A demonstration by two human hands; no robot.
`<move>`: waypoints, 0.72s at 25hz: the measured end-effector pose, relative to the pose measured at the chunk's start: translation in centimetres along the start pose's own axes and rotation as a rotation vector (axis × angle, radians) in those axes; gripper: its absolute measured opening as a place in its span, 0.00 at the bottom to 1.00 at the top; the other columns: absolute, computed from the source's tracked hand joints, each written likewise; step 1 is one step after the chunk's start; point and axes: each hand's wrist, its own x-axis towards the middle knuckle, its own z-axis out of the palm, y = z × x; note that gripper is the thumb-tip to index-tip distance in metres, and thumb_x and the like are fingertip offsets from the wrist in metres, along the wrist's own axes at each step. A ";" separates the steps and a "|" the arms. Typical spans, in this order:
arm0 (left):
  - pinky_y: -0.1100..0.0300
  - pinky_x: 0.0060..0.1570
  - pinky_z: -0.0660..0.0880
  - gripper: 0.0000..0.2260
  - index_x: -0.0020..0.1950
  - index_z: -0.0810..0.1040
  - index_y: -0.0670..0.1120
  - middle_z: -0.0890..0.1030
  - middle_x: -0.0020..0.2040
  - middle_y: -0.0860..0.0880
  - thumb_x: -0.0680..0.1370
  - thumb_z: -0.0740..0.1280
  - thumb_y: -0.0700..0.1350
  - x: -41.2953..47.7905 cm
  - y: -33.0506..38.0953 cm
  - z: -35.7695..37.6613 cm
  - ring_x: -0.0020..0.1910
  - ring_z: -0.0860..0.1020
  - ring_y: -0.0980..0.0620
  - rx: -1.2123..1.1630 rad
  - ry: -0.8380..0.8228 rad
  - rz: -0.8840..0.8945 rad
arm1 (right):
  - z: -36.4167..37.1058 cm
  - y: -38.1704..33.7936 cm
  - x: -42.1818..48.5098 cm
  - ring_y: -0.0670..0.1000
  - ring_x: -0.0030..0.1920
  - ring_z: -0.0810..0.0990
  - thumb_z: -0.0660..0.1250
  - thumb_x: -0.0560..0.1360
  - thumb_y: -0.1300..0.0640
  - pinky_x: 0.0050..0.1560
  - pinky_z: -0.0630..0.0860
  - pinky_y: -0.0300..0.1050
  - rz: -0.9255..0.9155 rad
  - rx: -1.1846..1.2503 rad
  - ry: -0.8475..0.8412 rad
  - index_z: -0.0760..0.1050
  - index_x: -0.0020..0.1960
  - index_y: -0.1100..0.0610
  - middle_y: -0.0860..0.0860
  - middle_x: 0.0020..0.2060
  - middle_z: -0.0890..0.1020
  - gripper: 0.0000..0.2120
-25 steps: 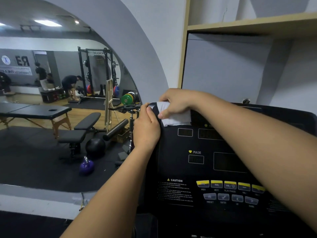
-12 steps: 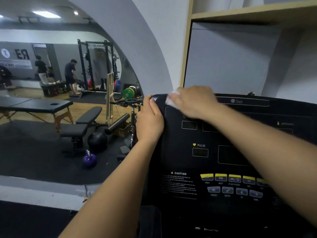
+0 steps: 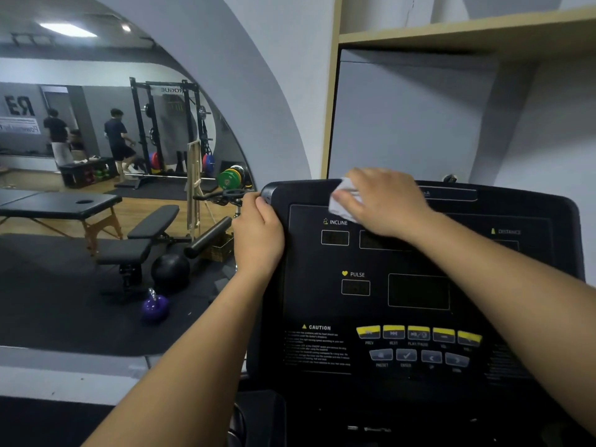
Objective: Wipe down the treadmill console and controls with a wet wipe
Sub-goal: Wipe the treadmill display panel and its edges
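The black treadmill console (image 3: 309, 285) fills the lower right, with dark display windows and rows of yellow and grey buttons (image 3: 419, 343). My right hand (image 3: 383, 201) presses a white wet wipe (image 3: 342, 204) flat against the console's top strip, left of centre; most of the wipe is hidden under the palm. My left hand (image 3: 258, 233) grips the console's upper left edge, fingers curled round it.
A wall with a wooden shelf (image 3: 467, 30) stands close behind the console. At left a large arched mirror (image 3: 106, 188) reflects a gym: massage table, bench, black ball, purple kettlebell, squat rack and people.
My right hand has slid the wipe rightward along the console's top, from the upper left corner toward the middle. The left hand keeps its grip on the edge.
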 end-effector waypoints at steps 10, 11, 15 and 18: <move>0.55 0.31 0.62 0.12 0.50 0.72 0.47 0.73 0.35 0.51 0.82 0.51 0.48 -0.4 0.0 0.4 0.34 0.71 0.51 0.071 0.039 -0.006 | -0.2 -5.2 1.9 0.60 0.49 0.79 0.51 0.80 0.42 0.44 0.68 0.50 0.063 -0.029 -0.003 0.73 0.53 0.57 0.57 0.49 0.80 0.20; 0.53 0.32 0.64 0.12 0.50 0.72 0.46 0.74 0.36 0.48 0.82 0.51 0.49 -0.4 0.0 0.4 0.35 0.72 0.47 0.071 0.033 -0.002 | 0.0 -7.1 2.6 0.60 0.51 0.78 0.51 0.80 0.43 0.47 0.69 0.51 0.029 -0.016 -0.006 0.73 0.54 0.57 0.57 0.51 0.80 0.20; 0.50 0.37 0.69 0.14 0.52 0.73 0.44 0.79 0.41 0.42 0.81 0.51 0.49 -0.5 0.2 0.4 0.40 0.75 0.39 0.113 0.050 0.010 | 0.2 -9.7 3.8 0.58 0.54 0.76 0.50 0.81 0.42 0.49 0.66 0.50 -0.119 0.037 -0.058 0.70 0.61 0.57 0.56 0.55 0.78 0.22; 0.51 0.37 0.66 0.12 0.46 0.71 0.45 0.75 0.37 0.47 0.82 0.52 0.47 -0.6 0.5 0.4 0.40 0.74 0.41 0.121 0.066 0.010 | -0.1 -6.1 3.4 0.59 0.55 0.77 0.51 0.80 0.39 0.43 0.63 0.49 -0.122 0.092 -0.101 0.71 0.60 0.55 0.55 0.56 0.79 0.22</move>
